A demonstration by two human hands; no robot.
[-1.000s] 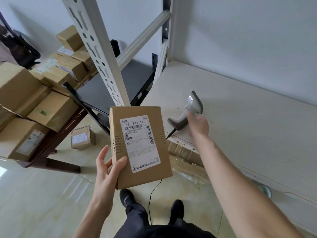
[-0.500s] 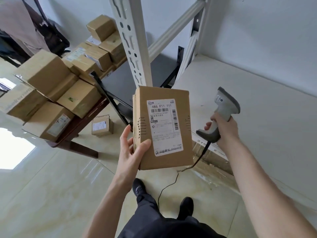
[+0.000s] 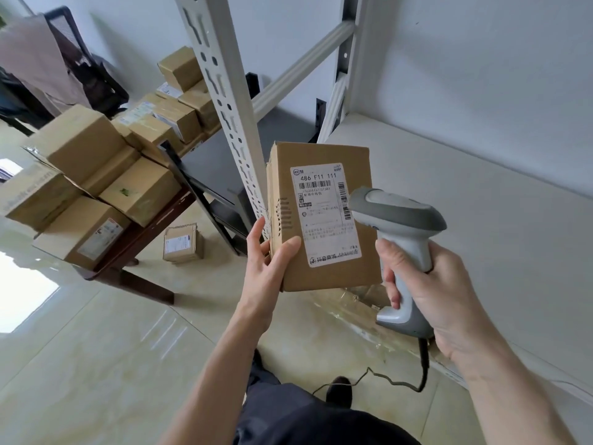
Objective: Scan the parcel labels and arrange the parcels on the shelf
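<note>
My left hand (image 3: pixel 268 271) holds a brown cardboard parcel (image 3: pixel 324 277) upright by its lower left corner, thumb on the front face. Its white shipping label (image 3: pixel 321 216) with barcodes faces me. My right hand (image 3: pixel 430 293) grips the handle of a grey barcode scanner (image 3: pixel 398 216). The scanner's head sits just right of the label, overlapping the parcel's right edge. A black cable (image 3: pixel 394 380) trails from the handle to the floor. The pale shelf board (image 3: pixel 481 203) lies behind and to the right.
A white perforated shelf upright (image 3: pixel 224 107) rises just left of the parcel. Several cardboard parcels (image 3: pixel 106 175) are stacked on a dark wooden table (image 3: pixel 147 226) at left. One small parcel (image 3: pixel 183 244) stands on the tiled floor. My shoes and dark trousers show below.
My right hand brought the scanner off the shelf, toward me and up close beside the label. The parcel stayed upright in my left hand while my view shifted left.
</note>
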